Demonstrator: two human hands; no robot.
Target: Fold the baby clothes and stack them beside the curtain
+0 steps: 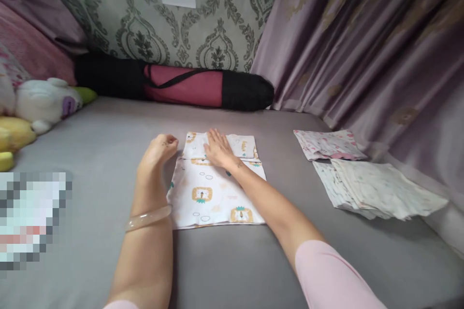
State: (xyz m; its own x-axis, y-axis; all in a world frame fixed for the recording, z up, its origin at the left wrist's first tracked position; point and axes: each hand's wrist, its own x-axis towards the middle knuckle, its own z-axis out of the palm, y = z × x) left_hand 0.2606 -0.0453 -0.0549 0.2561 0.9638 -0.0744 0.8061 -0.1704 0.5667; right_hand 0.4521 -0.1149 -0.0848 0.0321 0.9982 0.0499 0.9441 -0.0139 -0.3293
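A white cloth with lion prints lies partly folded on the grey bed sheet, its far edge turned over. My right hand lies flat on the folded far part, fingers stretched out. My left hand rests at the cloth's far left corner, fingers curled under and pinching the cloth's edge. A clear bangle sits on my left wrist.
Folded printed cloths lie at the right: a pink-patterned one and a pale stack. A black and red rolled bag lies along the wall. Plush toys sit at the left. Purple curtains hang on the right.
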